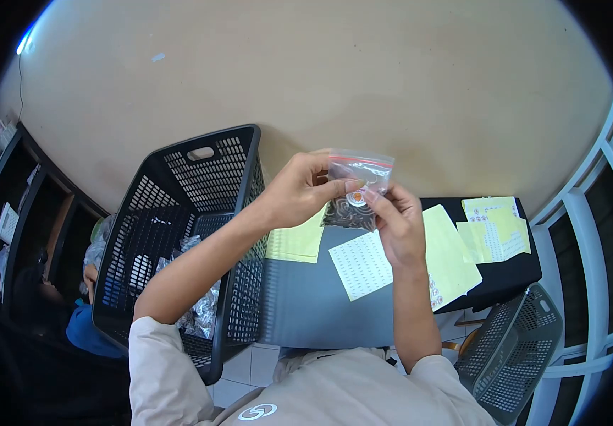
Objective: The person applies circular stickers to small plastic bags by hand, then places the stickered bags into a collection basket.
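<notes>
Up in front of the wall, I hold a clear zip bag (350, 216) with a red line along its top seal. Small dark pieces fill its lower part; their kind I cannot make out. A round white sticker (357, 199) with an orange centre is on the bag's front. My left hand (308, 186) is closed on the bag's left side, its thumb by the sticker. My right hand (400, 221) grips the right side, thumb on the sticker's edge. Below the hands, a white sheet of small printed labels (363, 267) lies on the grey table top (321, 305).
A tall black crate (239, 298) holding several clear packets (206, 312) stands at left. Yellow sheets (296, 243) and more yellow paper (450, 255) lie on the table. A grey basket (516, 355) is at lower right. Another person's hand (91, 278) shows beyond the crate.
</notes>
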`<state>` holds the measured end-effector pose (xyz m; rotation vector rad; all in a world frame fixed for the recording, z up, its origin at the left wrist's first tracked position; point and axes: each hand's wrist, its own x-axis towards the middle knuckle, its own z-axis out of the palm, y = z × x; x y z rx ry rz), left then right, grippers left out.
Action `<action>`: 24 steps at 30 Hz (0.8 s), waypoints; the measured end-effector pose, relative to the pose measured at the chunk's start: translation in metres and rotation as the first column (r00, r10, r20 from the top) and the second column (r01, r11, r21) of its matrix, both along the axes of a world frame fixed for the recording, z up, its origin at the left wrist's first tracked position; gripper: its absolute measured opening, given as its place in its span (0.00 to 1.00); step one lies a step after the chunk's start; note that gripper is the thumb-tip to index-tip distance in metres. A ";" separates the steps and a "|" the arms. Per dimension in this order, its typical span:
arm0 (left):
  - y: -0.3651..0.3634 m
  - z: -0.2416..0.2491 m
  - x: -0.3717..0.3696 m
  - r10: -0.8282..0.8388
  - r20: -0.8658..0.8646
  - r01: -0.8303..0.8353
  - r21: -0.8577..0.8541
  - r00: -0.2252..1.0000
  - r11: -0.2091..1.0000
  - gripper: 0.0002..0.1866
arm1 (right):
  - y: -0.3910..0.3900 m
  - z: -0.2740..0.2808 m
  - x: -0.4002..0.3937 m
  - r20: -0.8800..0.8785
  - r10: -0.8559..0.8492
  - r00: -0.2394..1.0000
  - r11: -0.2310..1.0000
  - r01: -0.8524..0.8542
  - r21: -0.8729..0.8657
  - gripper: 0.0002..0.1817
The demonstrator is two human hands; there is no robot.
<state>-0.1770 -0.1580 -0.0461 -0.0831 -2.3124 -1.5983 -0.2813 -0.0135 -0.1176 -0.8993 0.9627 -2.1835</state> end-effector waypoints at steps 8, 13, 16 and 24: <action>0.018 0.014 0.017 -0.010 0.094 0.013 -0.036 0.996 0.999 0.13 | 0.023 0.021 0.017 0.014 -0.097 0.995 0.992 0.097 -0.081 0.03; 0.035 0.006 0.024 -0.105 0.062 0.112 -0.117 0.993 0.987 0.12 | 0.044 0.011 0.017 -0.109 -0.180 0.978 0.983 0.177 -0.037 0.03; 0.043 0.010 0.035 -0.086 0.069 0.092 -0.092 0.994 0.992 0.13 | 0.053 0.012 0.032 -0.092 -0.235 0.968 0.972 0.231 -0.052 0.02; 0.061 0.032 0.128 0.078 -0.075 -0.092 -0.194 0.994 0.977 0.15 | 0.074 -0.030 0.044 -0.096 -0.067 0.993 0.998 0.065 -0.026 0.08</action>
